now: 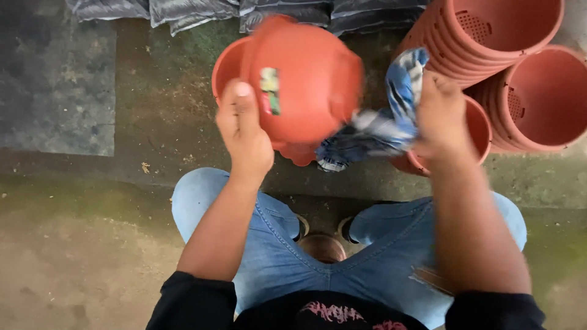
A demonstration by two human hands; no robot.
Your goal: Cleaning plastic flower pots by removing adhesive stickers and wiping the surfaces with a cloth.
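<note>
- Right then, your left hand held a terracotta-coloured plastic pot up in front of you, above your knees, with the thumb pressed flat on its outer wall and the other fingers hidden behind it.
- You had the pot turned so its rounded outside faced you; whether anything was in it could not be told, and it showed blurred.
- It looked smooth and matt, with a small rectangular sticker on the wall just beside your thumb and small feet at its lower edge.
- Your right hand was closed around a bunched cloth, a soft blue, white and grey checked fabric, which touched the pot's right side and hung a little below it.
- A second pot of the same colour showed just behind the held one, at its left.
- To your right, two nested stacks of like pots lay on their sides, mouths toward you, showing empty insides and perforated patches on the inner walls; another pot sat just behind your right hand.
- Dark filled bags lay along the far edge.
- You sat in light blue jeans on rough, stained concrete ground with greenish patches.
</note>
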